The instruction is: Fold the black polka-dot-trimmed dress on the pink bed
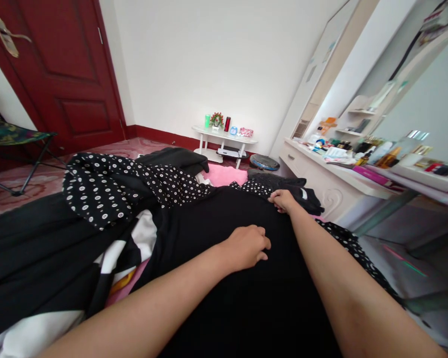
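A large black garment [224, 298] lies spread over the bed in front of me. My left hand [246, 247] rests on its middle with fingers curled, pressing the cloth. Farther away, my right hand [282, 201] pinches the garment's far edge, next to a black-and-white polka-dot trim [252, 187]. A polka-dot black sleeve or panel [108, 189] is bunched up at the left of the garment.
More clothes lie on the bed: a pink piece [224, 175], dark items [175, 158], a black-and-white cloth [127, 248]. A white dressing table [332, 184] crowded with bottles stands at right, a small white side table [224, 141] by the far wall, a folding chair [11, 144] and red door [59, 69] at left.
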A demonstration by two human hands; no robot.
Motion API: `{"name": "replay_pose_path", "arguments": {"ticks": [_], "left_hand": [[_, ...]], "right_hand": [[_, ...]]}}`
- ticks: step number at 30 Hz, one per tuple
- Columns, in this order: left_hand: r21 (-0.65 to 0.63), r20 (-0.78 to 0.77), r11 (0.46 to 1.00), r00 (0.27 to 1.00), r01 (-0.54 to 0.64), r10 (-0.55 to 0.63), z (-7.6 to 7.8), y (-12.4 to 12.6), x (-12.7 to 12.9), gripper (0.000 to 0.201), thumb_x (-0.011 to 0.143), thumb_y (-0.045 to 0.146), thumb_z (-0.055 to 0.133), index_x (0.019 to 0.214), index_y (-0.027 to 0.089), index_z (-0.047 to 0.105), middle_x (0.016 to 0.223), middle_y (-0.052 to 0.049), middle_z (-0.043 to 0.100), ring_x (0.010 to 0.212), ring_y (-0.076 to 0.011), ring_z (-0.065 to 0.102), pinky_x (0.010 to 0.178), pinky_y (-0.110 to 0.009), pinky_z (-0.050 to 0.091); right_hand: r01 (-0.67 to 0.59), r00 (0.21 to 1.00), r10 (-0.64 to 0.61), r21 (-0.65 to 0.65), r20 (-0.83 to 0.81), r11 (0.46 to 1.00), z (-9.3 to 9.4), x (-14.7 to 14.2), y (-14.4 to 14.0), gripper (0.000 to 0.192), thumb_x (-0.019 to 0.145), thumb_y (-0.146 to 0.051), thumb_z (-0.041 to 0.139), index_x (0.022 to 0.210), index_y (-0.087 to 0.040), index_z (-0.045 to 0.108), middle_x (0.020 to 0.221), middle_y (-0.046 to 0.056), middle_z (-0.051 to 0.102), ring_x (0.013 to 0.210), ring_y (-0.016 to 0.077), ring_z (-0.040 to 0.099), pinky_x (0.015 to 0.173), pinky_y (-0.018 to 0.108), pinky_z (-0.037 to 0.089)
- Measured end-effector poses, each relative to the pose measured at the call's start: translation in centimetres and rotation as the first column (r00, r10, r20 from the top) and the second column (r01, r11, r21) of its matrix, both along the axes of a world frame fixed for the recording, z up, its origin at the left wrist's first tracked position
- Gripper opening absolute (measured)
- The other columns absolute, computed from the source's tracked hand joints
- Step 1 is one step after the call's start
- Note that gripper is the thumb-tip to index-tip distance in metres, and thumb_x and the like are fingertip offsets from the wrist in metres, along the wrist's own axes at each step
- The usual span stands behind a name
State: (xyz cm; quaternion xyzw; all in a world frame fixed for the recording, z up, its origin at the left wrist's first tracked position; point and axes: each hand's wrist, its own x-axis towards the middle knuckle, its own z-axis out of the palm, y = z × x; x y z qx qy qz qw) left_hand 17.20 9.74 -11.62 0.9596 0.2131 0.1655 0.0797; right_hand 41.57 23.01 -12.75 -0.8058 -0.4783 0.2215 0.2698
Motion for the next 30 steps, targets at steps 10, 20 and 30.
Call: {"name": "replay_pose_path", "arguments": {"ticks": [10,20,30], "left_hand": [[-0.045,0.08,0.998,0.996,0.053,-0.049,2.0,-1.6,-0.3,0.006,0.078,0.016,0.056,0.076,0.021,0.056,0.09,0.0,0.059,0.085,-0.0169,0.056,0.067,-0.027,0.041],[-0.323,-0.021,0.942,0.995,0.086,-0.098,5.3,-2.9,-1.3,0.005,0.08,0.017,0.053,0.078,0.022,0.054,0.07,0.004,0.062,0.068,-0.0138,0.059,0.056,-0.023,0.035],[-0.196,0.168,0.951,0.947,-0.241,0.275,1.4,0.0,-1.6,0.046,0.084,0.042,0.057,0.125,0.023,0.051,0.132,-0.008,0.049,0.12,-0.0245,0.047,0.101,-0.038,0.038]], "right_hand": [[0.053,0.996,-0.058,-0.076,-0.062,0.996,0.7,0.0,0.6,0.013,0.071,-0.023,0.07,0.078,-0.015,0.061,0.039,-0.006,0.042,0.035,0.0062,0.038,0.039,0.02,0.038],[0.071,0.985,-0.077,-0.043,-0.153,0.997,1.5,-0.1,-0.1,0.018,0.07,-0.029,0.072,0.074,-0.014,0.062,0.037,-0.006,0.039,0.035,0.0059,0.036,0.038,0.02,0.037],[0.059,0.998,-0.061,0.111,0.014,0.992,-0.3,0.1,-1.0,0.013,0.077,-0.027,0.057,0.073,-0.015,0.061,0.047,-0.001,0.053,0.04,0.0092,0.049,0.044,0.02,0.041]]}}
